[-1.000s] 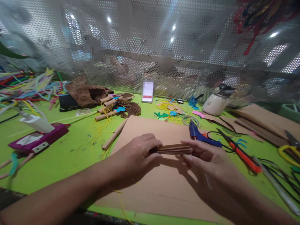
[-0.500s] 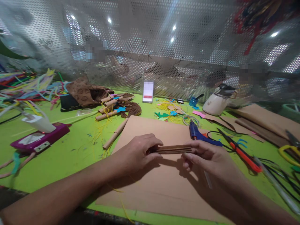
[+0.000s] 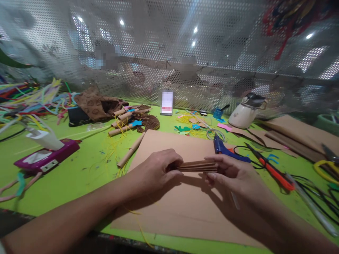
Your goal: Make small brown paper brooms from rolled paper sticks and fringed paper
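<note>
Between my two hands is a strip of brown paper folded into narrow accordion pleats [image 3: 196, 166]. My left hand [image 3: 161, 169] is closed on its left end, thumb below and fingers curled above. At the other end, my right hand [image 3: 230, 176] pinches the pleats between thumb and fingers. The folded paper is held just above a large sheet of tan kraft paper [image 3: 169, 208] lying on the green table. A blue glue gun [image 3: 229, 152] rests right behind my right hand. To the left of the sheet lies a rolled brown paper tube [image 3: 131, 151].
Paper tubes with a blue star [image 3: 137, 123] and pleated brown fans sit at the back left. A purple power strip [image 3: 47, 157] with a white plug lies left. Orange-handled scissors [image 3: 278, 174], yellow-handled scissors [image 3: 324, 167] and a white jug [image 3: 243, 113] are on the right. A phone [image 3: 166, 103] stands behind.
The pleats at the right end have spread slightly, so more folds show. Both hands keep their grip and have barely moved.
</note>
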Action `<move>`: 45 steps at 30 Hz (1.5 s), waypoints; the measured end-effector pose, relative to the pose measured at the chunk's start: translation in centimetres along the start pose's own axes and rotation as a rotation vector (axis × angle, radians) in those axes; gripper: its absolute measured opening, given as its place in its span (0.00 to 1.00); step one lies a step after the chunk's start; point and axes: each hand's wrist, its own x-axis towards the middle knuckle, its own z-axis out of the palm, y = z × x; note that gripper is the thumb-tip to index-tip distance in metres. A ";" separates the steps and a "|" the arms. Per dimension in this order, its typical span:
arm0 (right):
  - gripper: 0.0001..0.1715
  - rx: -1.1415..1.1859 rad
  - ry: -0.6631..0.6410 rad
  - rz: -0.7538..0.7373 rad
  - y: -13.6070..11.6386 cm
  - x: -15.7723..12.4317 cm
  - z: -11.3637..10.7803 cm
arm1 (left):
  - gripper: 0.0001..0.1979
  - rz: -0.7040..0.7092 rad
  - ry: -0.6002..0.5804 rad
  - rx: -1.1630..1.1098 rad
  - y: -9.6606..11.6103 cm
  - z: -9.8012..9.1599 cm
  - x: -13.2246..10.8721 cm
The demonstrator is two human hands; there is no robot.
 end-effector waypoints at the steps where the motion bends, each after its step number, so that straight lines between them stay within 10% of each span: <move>1: 0.22 -0.007 0.003 -0.006 0.0 0.0 0.0 | 0.05 0.002 0.000 0.006 -0.1 0.1 0.0; 9: 0.32 0.062 -0.045 0.013 -0.2 0.0 -0.3 | 0.04 0.008 0.047 0.023 -0.6 0.5 0.0; 27: 0.16 0.306 -0.010 0.113 1.2 0.1 0.0 | 0.14 -0.176 -0.275 -0.599 -1.7 1.5 0.5; 38: 0.11 0.308 -0.086 0.085 1.1 0.3 -0.3 | 0.14 -0.213 -0.289 -0.594 -2.1 1.7 0.6; 45: 0.26 0.259 -0.034 0.041 1.3 0.3 0.3 | 0.15 -0.239 -0.323 -0.583 -1.9 1.3 0.5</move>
